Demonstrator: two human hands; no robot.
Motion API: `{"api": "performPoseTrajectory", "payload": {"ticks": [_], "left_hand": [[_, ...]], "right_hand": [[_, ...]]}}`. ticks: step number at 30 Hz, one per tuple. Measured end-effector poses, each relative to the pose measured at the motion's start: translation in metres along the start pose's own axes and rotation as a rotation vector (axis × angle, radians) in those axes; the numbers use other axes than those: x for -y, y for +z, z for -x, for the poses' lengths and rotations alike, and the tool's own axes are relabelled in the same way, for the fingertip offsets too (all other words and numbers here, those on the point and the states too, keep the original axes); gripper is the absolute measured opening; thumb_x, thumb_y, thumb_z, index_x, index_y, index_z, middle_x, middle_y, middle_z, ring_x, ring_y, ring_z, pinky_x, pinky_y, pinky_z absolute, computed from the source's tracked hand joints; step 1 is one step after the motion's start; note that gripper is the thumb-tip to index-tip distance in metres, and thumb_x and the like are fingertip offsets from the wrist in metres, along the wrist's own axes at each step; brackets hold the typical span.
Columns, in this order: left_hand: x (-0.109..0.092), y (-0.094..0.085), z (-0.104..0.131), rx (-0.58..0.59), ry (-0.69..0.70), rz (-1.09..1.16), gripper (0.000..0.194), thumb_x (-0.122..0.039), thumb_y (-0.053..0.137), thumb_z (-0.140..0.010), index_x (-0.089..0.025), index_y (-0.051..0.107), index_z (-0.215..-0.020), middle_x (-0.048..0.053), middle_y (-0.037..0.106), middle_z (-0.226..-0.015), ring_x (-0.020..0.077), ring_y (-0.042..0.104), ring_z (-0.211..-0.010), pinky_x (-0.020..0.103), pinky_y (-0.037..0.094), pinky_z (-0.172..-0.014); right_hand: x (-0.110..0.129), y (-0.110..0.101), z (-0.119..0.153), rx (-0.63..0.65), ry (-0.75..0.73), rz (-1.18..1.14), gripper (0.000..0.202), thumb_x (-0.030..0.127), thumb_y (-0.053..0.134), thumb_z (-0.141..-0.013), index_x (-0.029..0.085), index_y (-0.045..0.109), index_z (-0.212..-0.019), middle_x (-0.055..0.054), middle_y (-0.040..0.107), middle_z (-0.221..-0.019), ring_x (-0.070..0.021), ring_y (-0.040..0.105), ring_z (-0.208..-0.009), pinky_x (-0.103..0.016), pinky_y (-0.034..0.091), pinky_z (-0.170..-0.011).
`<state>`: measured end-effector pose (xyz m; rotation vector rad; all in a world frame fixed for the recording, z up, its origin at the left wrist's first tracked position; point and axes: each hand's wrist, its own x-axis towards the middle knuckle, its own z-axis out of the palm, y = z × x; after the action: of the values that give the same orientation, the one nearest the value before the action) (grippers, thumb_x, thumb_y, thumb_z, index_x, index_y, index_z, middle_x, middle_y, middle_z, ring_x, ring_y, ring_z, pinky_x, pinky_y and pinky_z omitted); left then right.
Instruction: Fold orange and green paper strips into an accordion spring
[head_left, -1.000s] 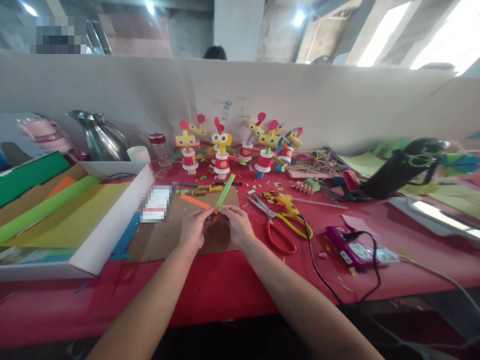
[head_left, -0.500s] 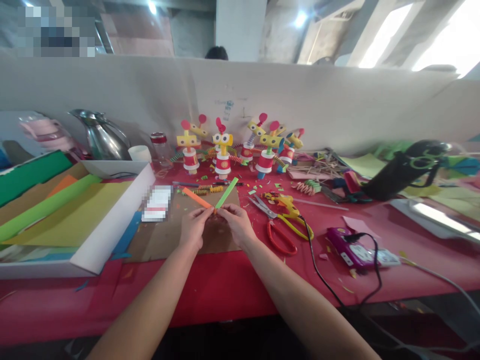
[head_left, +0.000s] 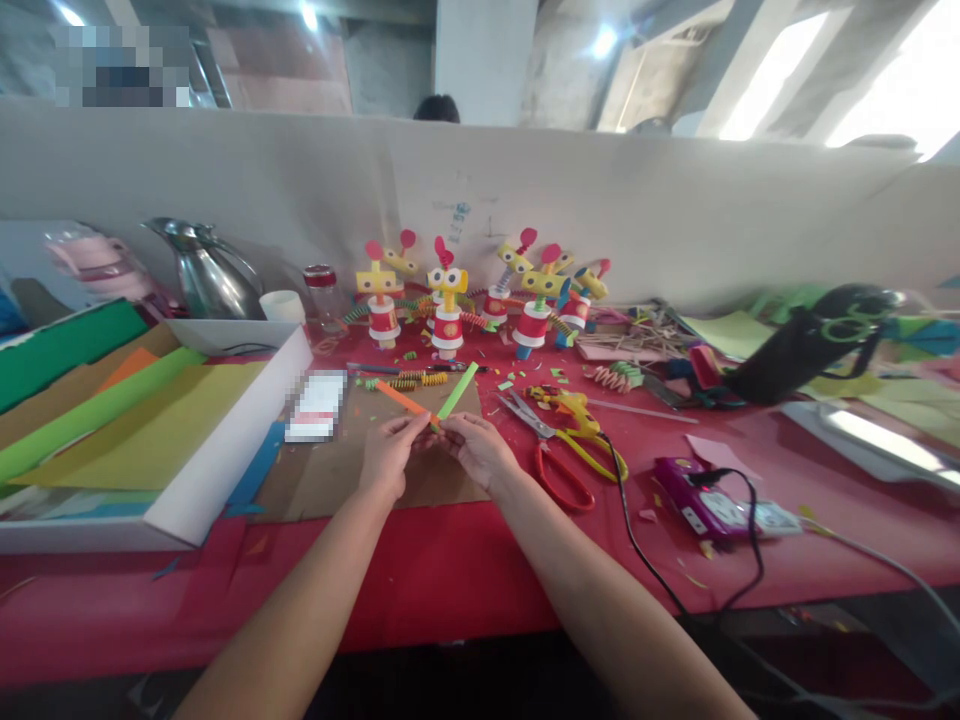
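Observation:
My left hand (head_left: 387,456) pinches an orange paper strip (head_left: 403,400) near its lower end, between thumb and forefinger. A green paper strip (head_left: 458,389) slants up and to the right from the fingertips of my right hand (head_left: 481,452), which are closed on its lower end. Both strips meet in a V at my fingertips, where a small folded part shows; its layers are too small to make out. Beneath my hands lies a brown cardboard sheet (head_left: 315,485). Several coiled paper springs (head_left: 433,379) rest at its far edge.
Scissors (head_left: 541,432) and a yellow glue gun (head_left: 571,412) lie to the right, with a purple power strip (head_left: 701,500) and cords beyond. On the left stands a white box (head_left: 247,430) of coloured paper beside a phone (head_left: 316,405). Several paper-cup figures (head_left: 448,325) stand behind.
The orange strip's lower end has shifted right, towards my right fingertips. My right fingers have spread slightly. The view has moved a little; the things on the table stay put.

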<state>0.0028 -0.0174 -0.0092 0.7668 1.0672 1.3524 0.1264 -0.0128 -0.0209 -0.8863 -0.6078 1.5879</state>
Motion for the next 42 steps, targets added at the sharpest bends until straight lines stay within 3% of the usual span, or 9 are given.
{"api": "performPoseTrajectory", "payload": {"ticks": [8,12,15,20,28,38,42], "left_hand": [[0.002,0.0,0.001,-0.011,0.007,0.001,0.032,-0.037,0.086,-0.047,-0.013,0.071,-0.063,0.002,0.066,-0.06,0.0119,0.058,-0.058,0.026,0.048,-0.062],[0.007,0.002,0.002,0.064,-0.005,0.015,0.037,-0.033,0.086,-0.051,-0.015,0.074,-0.082,0.004,0.072,-0.075,0.0135,0.063,-0.069,0.027,0.048,-0.073],[0.011,0.004,0.003,0.092,0.059,0.047,0.047,-0.024,0.086,-0.05,-0.018,0.073,-0.094,0.004,0.073,-0.084,0.0145,0.065,-0.077,0.028,0.047,-0.08],[0.011,0.005,0.001,0.024,0.171,-0.019,0.033,-0.027,0.082,-0.058,-0.016,0.075,-0.088,0.005,0.074,-0.083,0.0163,0.065,-0.079,0.03,0.046,-0.083],[0.011,0.005,0.002,0.034,0.199,-0.009,0.036,-0.031,0.08,-0.062,-0.019,0.075,-0.096,0.007,0.075,-0.098,0.0211,0.065,-0.096,0.034,0.044,-0.091],[0.009,0.005,0.0,0.004,0.208,0.065,0.037,-0.025,0.083,-0.056,-0.019,0.076,-0.092,0.005,0.076,-0.087,0.0177,0.066,-0.084,0.031,0.047,-0.085],[0.005,0.004,0.0,-0.021,0.174,0.137,0.036,-0.026,0.083,-0.057,-0.018,0.076,-0.091,0.004,0.075,-0.083,0.014,0.065,-0.076,0.028,0.048,-0.078]], "right_hand": [[-0.003,0.0,-0.002,-0.008,-0.028,-0.016,0.022,0.016,0.081,-0.05,0.016,0.06,-0.053,0.003,0.06,-0.055,-0.0096,0.057,-0.057,-0.024,0.049,-0.063],[-0.003,0.001,-0.002,-0.04,-0.065,-0.067,0.019,0.016,0.079,-0.053,0.017,0.06,-0.055,0.003,0.061,-0.057,-0.0088,0.056,-0.057,-0.022,0.047,-0.061],[-0.003,0.003,0.0,-0.051,-0.084,-0.153,0.017,0.017,0.078,-0.056,0.017,0.061,-0.057,0.003,0.061,-0.058,-0.0082,0.057,-0.058,-0.021,0.049,-0.061],[-0.006,0.011,0.004,-0.003,-0.121,-0.218,0.021,0.016,0.079,-0.057,0.018,0.058,-0.057,0.004,0.061,-0.059,-0.0083,0.058,-0.058,-0.021,0.052,-0.065],[-0.008,0.017,0.006,-0.007,-0.178,-0.292,0.022,0.015,0.082,-0.057,0.018,0.06,-0.061,0.004,0.066,-0.063,-0.0081,0.061,-0.061,-0.02,0.054,-0.069],[-0.011,0.023,0.013,-0.006,-0.211,-0.241,0.02,0.021,0.083,-0.055,0.018,0.067,-0.066,0.0,0.069,-0.069,-0.0129,0.064,-0.067,-0.028,0.054,-0.076],[-0.01,0.024,0.017,0.001,-0.212,-0.135,0.019,0.025,0.082,-0.058,0.017,0.071,-0.072,-0.001,0.07,-0.07,-0.0126,0.062,-0.066,-0.026,0.05,-0.068]]}}
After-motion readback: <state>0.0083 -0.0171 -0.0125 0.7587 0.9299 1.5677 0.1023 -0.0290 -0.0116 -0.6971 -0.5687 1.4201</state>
